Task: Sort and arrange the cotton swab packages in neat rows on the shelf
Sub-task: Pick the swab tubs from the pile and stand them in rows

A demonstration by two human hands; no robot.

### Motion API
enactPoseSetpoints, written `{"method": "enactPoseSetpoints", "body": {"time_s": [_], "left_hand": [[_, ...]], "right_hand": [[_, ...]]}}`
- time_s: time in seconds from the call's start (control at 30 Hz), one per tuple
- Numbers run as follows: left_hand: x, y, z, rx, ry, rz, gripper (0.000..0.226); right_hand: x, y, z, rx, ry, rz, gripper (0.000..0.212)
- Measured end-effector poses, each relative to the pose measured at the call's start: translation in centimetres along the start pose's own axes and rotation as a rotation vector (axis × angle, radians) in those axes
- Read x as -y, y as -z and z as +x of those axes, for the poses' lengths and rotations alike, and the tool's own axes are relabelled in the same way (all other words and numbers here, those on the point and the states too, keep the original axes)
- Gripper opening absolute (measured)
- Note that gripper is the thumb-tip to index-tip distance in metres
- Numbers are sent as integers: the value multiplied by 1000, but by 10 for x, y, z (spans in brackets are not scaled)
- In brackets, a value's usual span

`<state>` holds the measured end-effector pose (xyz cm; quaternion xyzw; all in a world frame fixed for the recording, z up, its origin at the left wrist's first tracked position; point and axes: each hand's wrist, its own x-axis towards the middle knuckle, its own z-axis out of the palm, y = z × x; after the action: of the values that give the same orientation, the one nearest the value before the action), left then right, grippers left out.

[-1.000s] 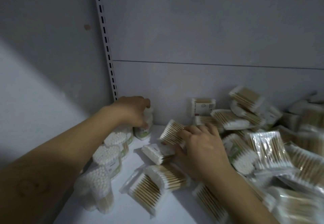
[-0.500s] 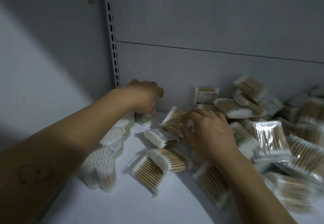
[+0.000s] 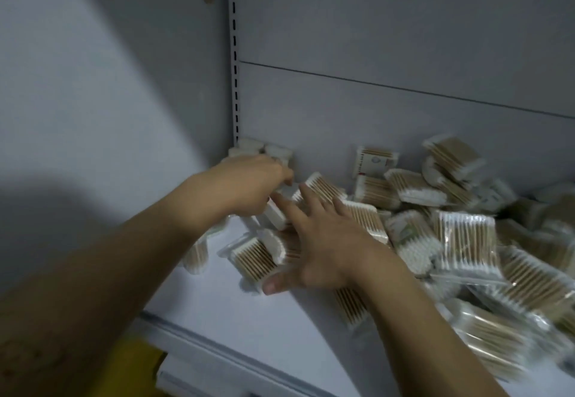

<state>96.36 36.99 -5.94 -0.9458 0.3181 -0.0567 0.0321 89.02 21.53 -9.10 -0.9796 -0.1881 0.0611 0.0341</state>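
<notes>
We see only a person's two arms, both bare from the hands back to the frame's edge. The left forearm (image 3: 124,272) shows as a broad, shadowed shape, its surface soft with blur. Low on it we make out a few faint darker marks, too smeared for us to read. The left hand (image 3: 249,185) is blurred as well, so we can tell little beyond its rounded knuckles. The right forearm (image 3: 420,319) looks slimmer and more evenly lit. On the right hand (image 3: 323,241) we see long, slender fingers, faint ridges of tendon along the back, and a short, trimmed nail on the thumb (image 3: 273,286).
</notes>
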Motion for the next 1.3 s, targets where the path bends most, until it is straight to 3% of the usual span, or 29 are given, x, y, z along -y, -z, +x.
{"method": "enactPoseSetpoints", "body": {"time_s": [0.1,0.27,0.43,0.53,0.63,0.73,0.87,1.0,1.13,1.3], "left_hand": [[-10,5,-14,-61,82,-72,48],[-21,4,-33,-213,184,-113,58],[-29,-4,-52,-354,260,-130,56],[-37,-5,-61,-432,303,-163,52],[-42,-3,-64,-479,329,-163,51],[-45,-2,-64,-486,369,-212,51],[-48,-4,-53,-498,430,-254,51],[-62,-18,-23,-303,366,-244,56],[-69,-38,12,-120,292,-242,83],[-63,-63,38,-52,330,-312,89]], "right_hand": [[1,0,14,150,31,-177,137],[16,-6,29,209,109,-205,125],[23,-18,29,-34,153,-281,88],[19,-24,23,-226,186,-248,59],[12,-20,20,-293,166,-148,39],[-4,-1,16,-328,40,67,39],[-37,37,-5,-493,-85,400,49],[-77,65,-36,-618,-117,557,53],[-105,71,-52,-750,-151,593,31],[-115,66,-65,-856,-103,550,35]]}}
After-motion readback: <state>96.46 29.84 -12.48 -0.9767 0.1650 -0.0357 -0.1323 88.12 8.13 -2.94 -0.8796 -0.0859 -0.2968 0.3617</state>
